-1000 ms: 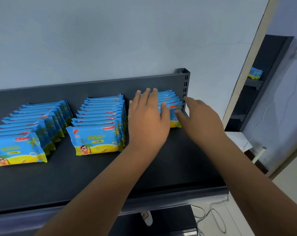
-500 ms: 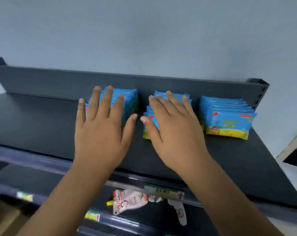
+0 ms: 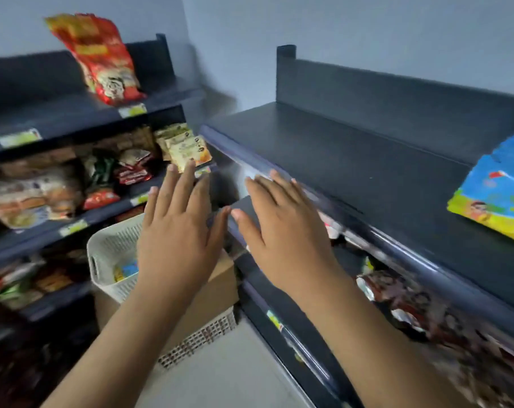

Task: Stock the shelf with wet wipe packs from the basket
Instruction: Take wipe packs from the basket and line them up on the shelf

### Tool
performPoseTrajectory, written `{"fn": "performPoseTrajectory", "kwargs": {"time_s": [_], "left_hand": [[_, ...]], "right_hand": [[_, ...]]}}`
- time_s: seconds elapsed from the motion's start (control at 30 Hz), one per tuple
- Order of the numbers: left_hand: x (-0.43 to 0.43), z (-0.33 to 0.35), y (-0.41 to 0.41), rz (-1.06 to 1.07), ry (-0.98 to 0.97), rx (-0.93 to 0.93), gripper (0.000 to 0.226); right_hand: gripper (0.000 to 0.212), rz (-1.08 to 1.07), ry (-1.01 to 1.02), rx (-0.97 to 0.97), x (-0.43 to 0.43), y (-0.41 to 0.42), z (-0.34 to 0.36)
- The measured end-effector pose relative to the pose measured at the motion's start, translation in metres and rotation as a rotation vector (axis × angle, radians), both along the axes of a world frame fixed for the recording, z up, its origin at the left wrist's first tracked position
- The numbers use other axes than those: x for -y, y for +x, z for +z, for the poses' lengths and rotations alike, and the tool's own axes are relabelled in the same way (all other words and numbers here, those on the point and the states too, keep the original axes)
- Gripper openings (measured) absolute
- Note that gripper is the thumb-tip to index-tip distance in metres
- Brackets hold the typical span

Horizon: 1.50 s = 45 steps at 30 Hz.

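Both my hands hang in the air with fingers straight and spread, holding nothing. My left hand [image 3: 179,231] is above a white perforated basket [image 3: 111,254], in which a blue and yellow wet wipe pack [image 3: 126,270] shows. My right hand [image 3: 282,228] is in front of the dark shelf's front rail [image 3: 323,201]. On the dark top shelf [image 3: 353,160], at the far right edge of the view, lies a stack of blue wet wipe packs [image 3: 497,189]. The view is blurred by motion.
The basket sits on a brown cardboard box [image 3: 217,290] above another woven basket [image 3: 199,340] on the grey floor. To the left stands a second shelf unit with snack bags, a red bag [image 3: 102,60] on top. Packets [image 3: 397,298] fill the lower right shelf.
My view has swung left and down, away from the rows of packs toward the basket. Both hands have come off the packs and moved left, past the shelf's front edge.
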<state>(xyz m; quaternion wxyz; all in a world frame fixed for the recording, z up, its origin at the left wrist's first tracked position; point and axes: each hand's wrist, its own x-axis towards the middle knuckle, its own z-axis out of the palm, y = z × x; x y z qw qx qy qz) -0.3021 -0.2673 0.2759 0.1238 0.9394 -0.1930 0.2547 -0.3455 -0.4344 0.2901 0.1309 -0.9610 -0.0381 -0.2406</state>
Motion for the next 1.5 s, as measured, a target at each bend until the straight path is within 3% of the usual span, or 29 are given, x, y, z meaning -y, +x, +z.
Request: {"fn": "performPoseTrajectory", "kwargs": {"time_s": [0.33,0.5,0.6,0.8,0.97,1.07,1.13,1.23,1.37,1.5], "left_hand": [[-0.114,-0.087,0.153,0.309,-0.032,-0.236,0.066],[-0.169,-0.162,0.242,0.39,-0.154,-0.495,0.055],[-0.205,-0.218,0.281,0.468,-0.275,-0.673,0.05],[-0.256,-0.327,0.344,0.496,-0.129,-0.976,0.053],[-0.276,-0.411,0.387,0.456,0.127,-1.16,0.061],[-0.28,-0.428,0.4,0.483,0.207,-1.224,0.052],[-0.28,-0.433,0.401,0.489,0.247,-1.224,0.05],[-0.276,-0.433,0.403,0.509,0.323,-1.129,0.057],[-0.277,-0.43,0.408,0.519,0.281,-1.132,0.058],[-0.286,-0.42,0.402,0.469,0.096,-1.189,0.035]], "right_hand": [[0.058,0.314,-0.046,-0.18,-0.103,0.195,-0.081],[0.047,0.418,-0.03,-0.305,-0.155,0.289,-0.134],[0.045,0.465,-0.034,-0.5,-0.181,0.34,-0.18],[0.041,0.318,0.073,-0.908,-0.225,0.43,-0.303],[0.032,0.159,-0.093,-1.184,-0.272,0.469,-0.412],[0.051,0.162,-0.307,-1.319,-0.297,0.475,-0.454],[0.06,0.176,-0.408,-1.376,-0.307,0.473,-0.474],[0.052,0.15,-0.45,-1.447,-0.31,0.468,-0.491],[0.05,0.086,-0.334,-1.45,-0.307,0.471,-0.496],[0.038,0.016,-0.118,-1.303,-0.293,0.478,-0.473]]}}
